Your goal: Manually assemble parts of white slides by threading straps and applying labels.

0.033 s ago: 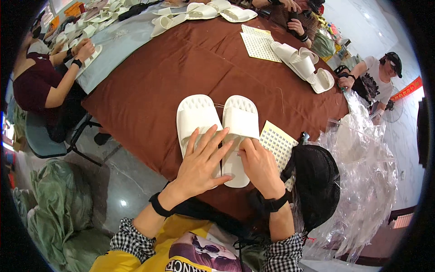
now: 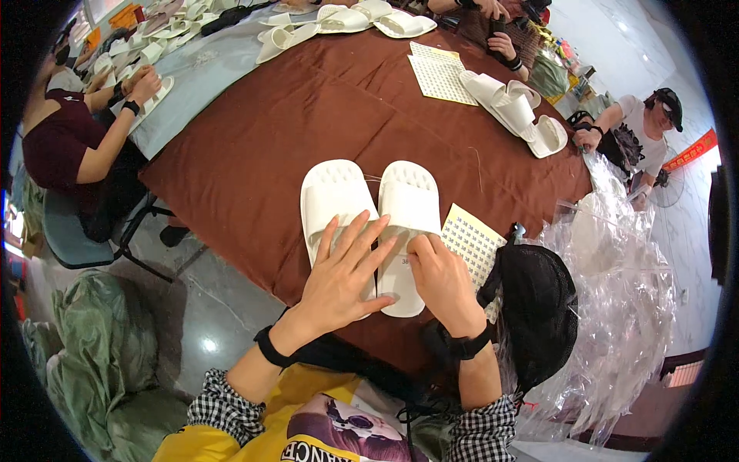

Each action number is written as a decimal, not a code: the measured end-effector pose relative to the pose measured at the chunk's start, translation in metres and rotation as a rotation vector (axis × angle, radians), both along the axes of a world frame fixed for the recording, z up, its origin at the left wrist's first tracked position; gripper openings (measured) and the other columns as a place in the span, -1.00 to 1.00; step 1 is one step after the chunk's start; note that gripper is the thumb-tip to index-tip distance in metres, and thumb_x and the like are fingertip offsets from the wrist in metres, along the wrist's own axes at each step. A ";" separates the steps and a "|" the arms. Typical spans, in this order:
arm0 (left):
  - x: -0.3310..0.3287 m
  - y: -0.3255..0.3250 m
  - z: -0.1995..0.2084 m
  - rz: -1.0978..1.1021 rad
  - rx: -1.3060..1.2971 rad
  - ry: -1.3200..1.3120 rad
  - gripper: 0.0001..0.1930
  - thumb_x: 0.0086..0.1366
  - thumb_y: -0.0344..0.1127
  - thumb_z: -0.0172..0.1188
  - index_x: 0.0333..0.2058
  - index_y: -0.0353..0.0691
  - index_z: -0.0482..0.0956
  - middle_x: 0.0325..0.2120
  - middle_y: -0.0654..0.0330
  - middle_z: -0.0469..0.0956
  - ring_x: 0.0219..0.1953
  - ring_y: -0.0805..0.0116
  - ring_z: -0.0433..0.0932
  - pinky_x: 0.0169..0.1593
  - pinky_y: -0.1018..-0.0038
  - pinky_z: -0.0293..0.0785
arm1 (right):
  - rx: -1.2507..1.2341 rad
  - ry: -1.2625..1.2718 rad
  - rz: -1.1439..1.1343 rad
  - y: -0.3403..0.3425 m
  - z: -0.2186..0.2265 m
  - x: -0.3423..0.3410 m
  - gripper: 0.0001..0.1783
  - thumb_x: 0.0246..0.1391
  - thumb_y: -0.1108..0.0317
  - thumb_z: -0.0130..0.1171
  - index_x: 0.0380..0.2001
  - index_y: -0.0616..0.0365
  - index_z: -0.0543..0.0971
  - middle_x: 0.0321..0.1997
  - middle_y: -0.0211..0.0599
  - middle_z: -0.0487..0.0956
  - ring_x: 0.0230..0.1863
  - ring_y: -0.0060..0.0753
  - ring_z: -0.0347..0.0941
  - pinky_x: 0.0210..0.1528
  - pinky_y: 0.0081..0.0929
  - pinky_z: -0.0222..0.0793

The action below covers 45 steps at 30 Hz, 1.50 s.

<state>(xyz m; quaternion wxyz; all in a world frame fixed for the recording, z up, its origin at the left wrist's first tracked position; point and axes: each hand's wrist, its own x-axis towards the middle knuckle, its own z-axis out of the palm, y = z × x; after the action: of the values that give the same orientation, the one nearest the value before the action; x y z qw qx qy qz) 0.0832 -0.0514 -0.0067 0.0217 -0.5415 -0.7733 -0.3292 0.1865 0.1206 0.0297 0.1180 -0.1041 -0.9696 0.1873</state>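
A pair of white slide slippers lies side by side on the brown cloth in front of me, toes pointing away, with a thin thread between them. My left hand (image 2: 339, 273) rests with fingers spread across the left slipper (image 2: 336, 192), its fingertips reaching the right slipper (image 2: 410, 206). Over the insole of that right slipper, my right hand (image 2: 443, 281) is closed, fingers curled; whatever its fingertips hold is hidden. A small printed mark (image 2: 405, 262) shows on the insole beside them. A pale sheet of small stickers (image 2: 471, 245) lies just right of my right hand.
A black mesh cap (image 2: 539, 316) and a heap of clear plastic bags (image 2: 616, 292) sit at the right. More white slippers (image 2: 516, 112) and another sticker sheet (image 2: 443, 75) lie farther back on the brown-covered table (image 2: 246, 146). Other people sit around; green sacks (image 2: 108, 339) stand at left.
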 end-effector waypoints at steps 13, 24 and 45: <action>-0.007 0.005 -0.012 0.004 0.067 0.113 -0.15 0.11 0.20 0.36 0.29 -0.14 0.39 0.42 0.06 0.16 0.48 -0.04 0.00 0.49 -0.12 -0.27 | 0.242 0.011 0.086 -0.026 -0.004 0.033 -0.49 -0.06 0.64 0.09 0.06 0.36 0.46 -0.01 -0.05 0.42 -0.02 0.00 0.42 0.01 -0.18 0.43; -0.009 0.009 -0.026 -0.039 0.189 0.155 -0.26 0.11 0.19 0.36 0.15 -0.17 0.54 0.41 0.01 0.15 0.48 -0.04 -0.03 0.49 -0.11 -0.31 | 0.424 0.075 -0.013 -0.037 -0.027 0.035 -0.49 0.06 0.57 0.08 0.15 0.27 0.44 0.04 -0.09 0.41 0.00 -0.01 0.39 0.05 -0.15 0.40; -0.009 0.006 -0.024 -0.033 0.169 0.173 -0.39 0.08 0.11 0.40 0.06 -0.09 0.63 0.40 0.02 0.16 0.47 -0.06 0.01 0.50 -0.11 -0.29 | 0.423 0.122 -0.077 -0.040 -0.037 0.032 -0.45 0.05 0.58 0.09 0.18 0.24 0.45 0.05 -0.16 0.39 0.03 -0.04 0.36 0.06 -0.15 0.39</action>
<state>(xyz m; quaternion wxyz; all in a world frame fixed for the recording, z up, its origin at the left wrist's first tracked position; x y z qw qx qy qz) 0.0738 -0.0450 -0.0309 0.1285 -0.5769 -0.7290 -0.3454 0.2188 0.0803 -0.0073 0.2026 -0.1027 -0.9737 -0.0189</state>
